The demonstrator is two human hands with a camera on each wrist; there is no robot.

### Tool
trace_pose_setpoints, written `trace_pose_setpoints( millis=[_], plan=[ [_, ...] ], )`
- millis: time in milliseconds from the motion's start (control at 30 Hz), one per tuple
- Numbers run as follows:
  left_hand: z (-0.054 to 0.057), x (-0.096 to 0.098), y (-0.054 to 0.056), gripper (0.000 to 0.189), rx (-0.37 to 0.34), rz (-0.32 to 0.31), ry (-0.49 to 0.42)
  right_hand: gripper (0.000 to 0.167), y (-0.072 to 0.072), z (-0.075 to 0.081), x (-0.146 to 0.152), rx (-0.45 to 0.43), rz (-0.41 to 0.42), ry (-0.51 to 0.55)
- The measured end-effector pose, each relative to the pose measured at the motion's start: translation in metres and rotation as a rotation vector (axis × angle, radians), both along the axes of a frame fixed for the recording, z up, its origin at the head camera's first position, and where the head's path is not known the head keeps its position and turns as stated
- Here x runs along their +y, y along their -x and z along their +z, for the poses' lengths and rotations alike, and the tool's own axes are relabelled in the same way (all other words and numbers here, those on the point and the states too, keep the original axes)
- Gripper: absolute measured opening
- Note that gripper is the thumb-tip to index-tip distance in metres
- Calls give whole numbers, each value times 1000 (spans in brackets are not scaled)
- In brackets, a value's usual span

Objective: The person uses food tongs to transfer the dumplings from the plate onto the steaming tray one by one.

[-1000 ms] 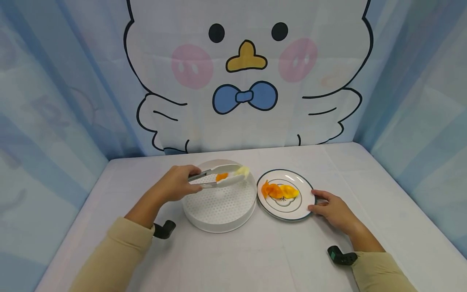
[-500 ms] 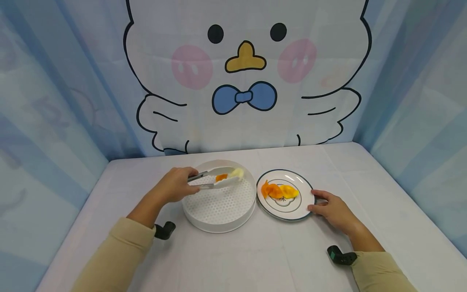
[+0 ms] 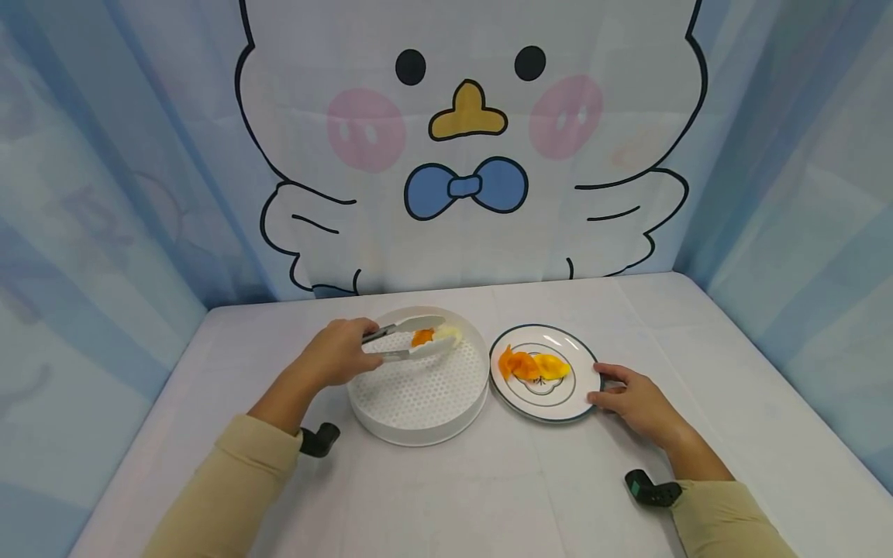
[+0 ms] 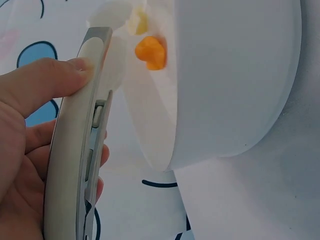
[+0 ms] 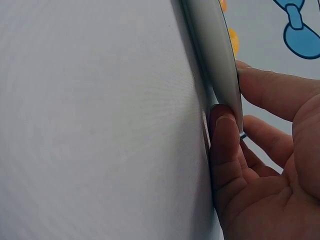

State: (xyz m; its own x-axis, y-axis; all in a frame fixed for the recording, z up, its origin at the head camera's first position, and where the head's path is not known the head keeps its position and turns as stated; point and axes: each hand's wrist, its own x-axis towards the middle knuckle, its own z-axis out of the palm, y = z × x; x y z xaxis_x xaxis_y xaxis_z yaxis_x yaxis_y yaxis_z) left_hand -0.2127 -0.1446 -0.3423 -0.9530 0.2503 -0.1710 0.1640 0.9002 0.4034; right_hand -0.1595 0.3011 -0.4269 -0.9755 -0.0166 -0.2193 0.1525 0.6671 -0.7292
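Observation:
My left hand (image 3: 339, 353) grips a pair of tongs (image 3: 399, 354) with grey handles and whitish ends, reaching over a round white steamer tray (image 3: 412, 403) with a perforated floor. Between the tong ends is a pale yellow lump (image 3: 448, 334); whether they still squeeze it I cannot tell. An orange lump (image 4: 151, 52) lies in the tray just beside it, also framed by the tongs in the head view. My right hand (image 3: 638, 399) pinches the right rim of a white plate (image 3: 579, 395) with a dark blue edge. Orange (image 3: 522, 364) and yellow (image 3: 553, 366) dumpling-like pieces lie on that plate.
Tray and plate stand side by side on a white-covered table (image 3: 488, 496), almost touching. Behind rises a cloth backdrop (image 3: 467, 256) with a cartoon figure, and blue curtains (image 3: 91, 271) hang at both sides. A dark camera (image 3: 319, 440) sits on the left wrist.
The tongs and the pale yellow lump have shifted slightly left and down into the tray. My right hand and the plate have stayed in place.

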Motion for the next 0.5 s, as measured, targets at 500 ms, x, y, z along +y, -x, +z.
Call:
trace_pose_setpoints(
  millis=[500],
  plan=[
    [17,15,-11,60,69,-84,-53,76,-1,3,-2,-8,0,-11]
  ],
)
